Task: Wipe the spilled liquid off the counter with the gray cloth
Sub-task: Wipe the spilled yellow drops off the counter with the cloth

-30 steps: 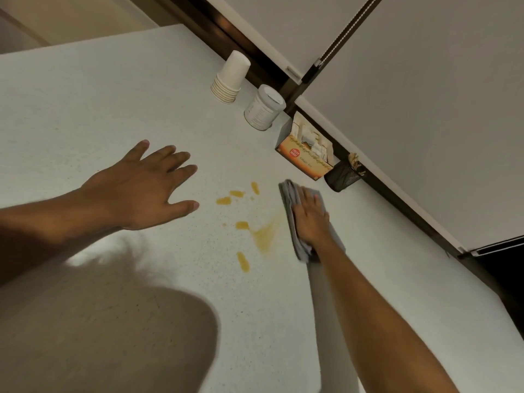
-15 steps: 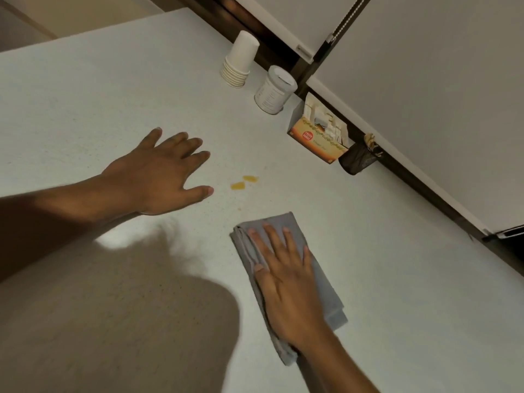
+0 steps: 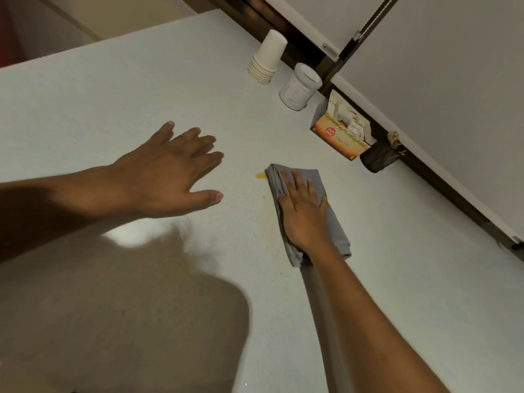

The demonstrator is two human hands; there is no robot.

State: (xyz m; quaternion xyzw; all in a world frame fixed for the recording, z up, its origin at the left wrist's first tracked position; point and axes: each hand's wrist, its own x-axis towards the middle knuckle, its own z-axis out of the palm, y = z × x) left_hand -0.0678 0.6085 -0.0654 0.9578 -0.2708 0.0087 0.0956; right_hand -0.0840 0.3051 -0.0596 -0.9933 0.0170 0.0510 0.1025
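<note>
while tea box (image 3: pixel 338 137) holds packets (image 3: pixel 344 113)

The person's left hand (image 3: pixel 173 171) hovered palm down, fingers loosely spread and pointing toward two o'clock, thumb stretched out toward three, gripping nothing. Its bare forearm came in from nine o'clock. The right hand (image 3: pixel 303 214) lay flat and open, palm pressed down, fingers together and aimed at about eleven o'clock, thumb tucked along the left side. That forearm ran back toward five o'clock, straight at the wrist.
</note>
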